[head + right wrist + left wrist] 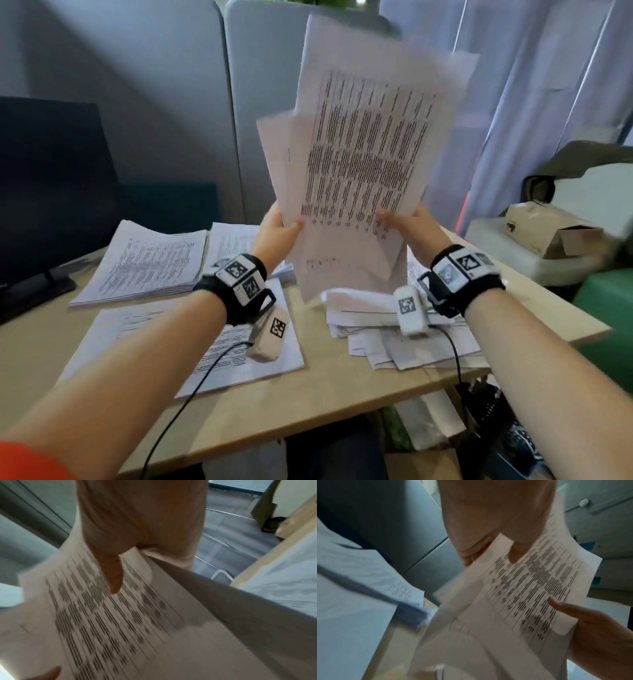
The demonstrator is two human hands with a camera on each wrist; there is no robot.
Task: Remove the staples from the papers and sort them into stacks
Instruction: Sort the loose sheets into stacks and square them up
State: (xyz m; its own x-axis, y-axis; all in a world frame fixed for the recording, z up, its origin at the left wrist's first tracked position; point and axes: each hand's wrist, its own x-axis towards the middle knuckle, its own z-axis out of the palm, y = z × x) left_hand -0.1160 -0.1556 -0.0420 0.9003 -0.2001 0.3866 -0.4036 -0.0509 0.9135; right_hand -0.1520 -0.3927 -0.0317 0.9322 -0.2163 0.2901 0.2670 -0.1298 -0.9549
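**Both hands hold a fanned bundle of papers above the desk**

I see the bundle of printed papers (363, 150) lifted upright over the desk (342, 387), well apart from the surface, with the sheets spread out like a fan and blurred. My left hand (277, 226) grips the lower edge at about 7 o'clock of the bundle, thumb (515, 553) pressed on the front page and the other fingers behind. My right hand (411, 222) grips the same edge at about 5 o'clock, thumb (113, 574) lying on the printed lines, fingers curled under the sheets. I cannot tell if a staple is in this bundle.

Under it, on the desk, a thick neat stack (147, 263) lies at 9 o'clock, a thinner stack (219, 349) at 7 o'clock under my left forearm, and a loose untidy pile (387, 335) at 5 o'clock. A dark monitor (51, 178) stands far at 9 o'clock, a cardboard box (548, 229) at 3 o'clock.
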